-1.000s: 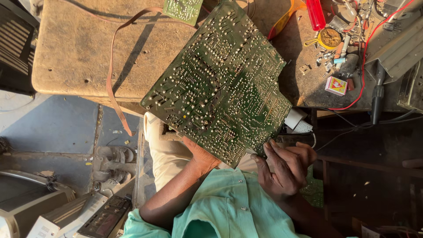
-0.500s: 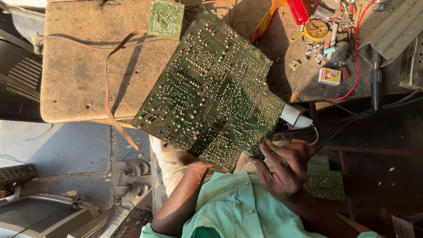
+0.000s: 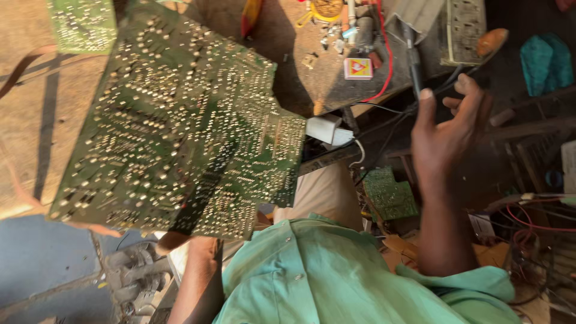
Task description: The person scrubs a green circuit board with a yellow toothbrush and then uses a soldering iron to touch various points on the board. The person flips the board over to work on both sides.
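A large green circuit board (image 3: 180, 129), solder side toward me, fills the left and middle of the view, tilted. My left hand (image 3: 172, 241) holds it from below at its lower edge and is mostly hidden behind it; only the forearm shows. My right hand (image 3: 447, 129) is raised to the right of the board, apart from it, fingers spread and holding nothing. It is close to a dark soldering iron (image 3: 414, 60) and tangled black cables. My green shirt (image 3: 336, 282) fills the bottom.
A worn wooden workbench (image 3: 288, 54) carries a small colourful box (image 3: 358, 68), a red wire (image 3: 384, 42) and small parts. A second small green board (image 3: 81, 24) lies top left, another (image 3: 390, 195) lower down. A white plug (image 3: 327, 129) sits by the large board's right edge.
My right hand has left the board's lower right edge and risen to the right, now open. The board has come closer and shifted left, held by my left hand alone.
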